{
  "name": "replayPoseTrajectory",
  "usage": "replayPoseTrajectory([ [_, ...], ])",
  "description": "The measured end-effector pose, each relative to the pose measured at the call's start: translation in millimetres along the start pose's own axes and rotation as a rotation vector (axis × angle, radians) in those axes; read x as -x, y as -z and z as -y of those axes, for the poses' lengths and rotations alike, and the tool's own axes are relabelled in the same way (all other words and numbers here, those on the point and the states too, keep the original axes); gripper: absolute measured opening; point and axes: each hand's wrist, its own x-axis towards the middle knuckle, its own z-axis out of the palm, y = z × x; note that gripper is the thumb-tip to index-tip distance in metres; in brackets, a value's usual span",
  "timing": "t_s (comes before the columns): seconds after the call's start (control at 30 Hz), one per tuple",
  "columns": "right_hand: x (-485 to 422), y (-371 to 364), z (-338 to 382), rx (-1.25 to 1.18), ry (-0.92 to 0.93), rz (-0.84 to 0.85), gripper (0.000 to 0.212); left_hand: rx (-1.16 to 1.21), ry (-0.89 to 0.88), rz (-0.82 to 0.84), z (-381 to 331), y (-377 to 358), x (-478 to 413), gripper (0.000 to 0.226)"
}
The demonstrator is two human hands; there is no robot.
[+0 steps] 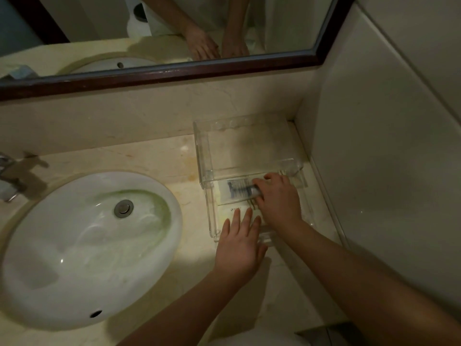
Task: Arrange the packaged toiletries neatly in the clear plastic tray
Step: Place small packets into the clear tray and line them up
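1. hands of a person reach over the tabletop [159, 158] to a clear tray [201, 156].
2. the clear tray sits at the back right corner of the tabletop, close to the right wall [386, 176] and the low back wall.
3. the right hand [280, 202] is inside the tray, near its middle. its fingers and thumb are curled round one end of a see-through packet with blue print [237, 192]. the packet lies across the tray, and its other end points to the tray's left wall.
4. the left hand [239, 248] is at the front edge of the tray. its fingers are straight and a bit spread, and they rest flat on a pale packet [230, 213] in the front part of the tray.
5. the two hands are just beside each other, with the right one further back.
6. the back part of the tray looks bare, but it is dim there and hard to see.
7. a white sink [62, 258] with a metal drain [123, 208] fills the left side of the tabletop.
8. a tap [8, 177] shows at the left edge.
9. a mirror [99, 26] with a dark frame hangs above the back wall, and both hands show in it.
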Motion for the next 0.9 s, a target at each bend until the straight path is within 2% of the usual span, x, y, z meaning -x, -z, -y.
replayPoseTrajectory([
  [0.13, -5, 2, 6, -0.102, -0.039, -0.078, 0.021, 0.014, -0.004, -0.014, 0, 1, 1, 0.061],
  [0.33, 3, 11, -3, -0.426, -0.14, -0.064, 0.018, 0.022, -0.004, 0.006, 0, 3, 2, 0.063],
  [0.43, 36, 30, -31, -0.439, -0.311, -0.215, 0.019, 0.032, -0.022, 0.009, 2, 6, 4, 0.064],
  [0.5, 72, 39, -51, -0.408, -0.449, -0.248, 0.024, 0.056, -0.031, 0.004, 1, 9, 6, 0.065],
  [0.53, 91, 42, -60, -0.368, -0.51, -0.207, 0.029, 0.077, -0.041, -0.009, -1, 11, 8, 0.066],
  [0.6, 127, 41, -68, -0.263, -0.599, -0.007, 0.049, 0.132, -0.07, -0.067, -9, 13, 14, 0.064],
  [0.67, 153, 35, -67, -0.174, -0.615, 0.168, 0.067, 0.196, -0.093, -0.135, -21, 13, 20, 0.061],
  [0.8, 168, 29, -66, -0.143, -0.617, 0.185, 0.07, 0.257, -0.097, -0.192, -44, 10, 31, 0.06],
  [0.9, 161, 27, -69, -0.2, -0.619, 0.193, 0.06, 0.234, -0.078, -0.206, -48, 9, 42, 0.056],
])
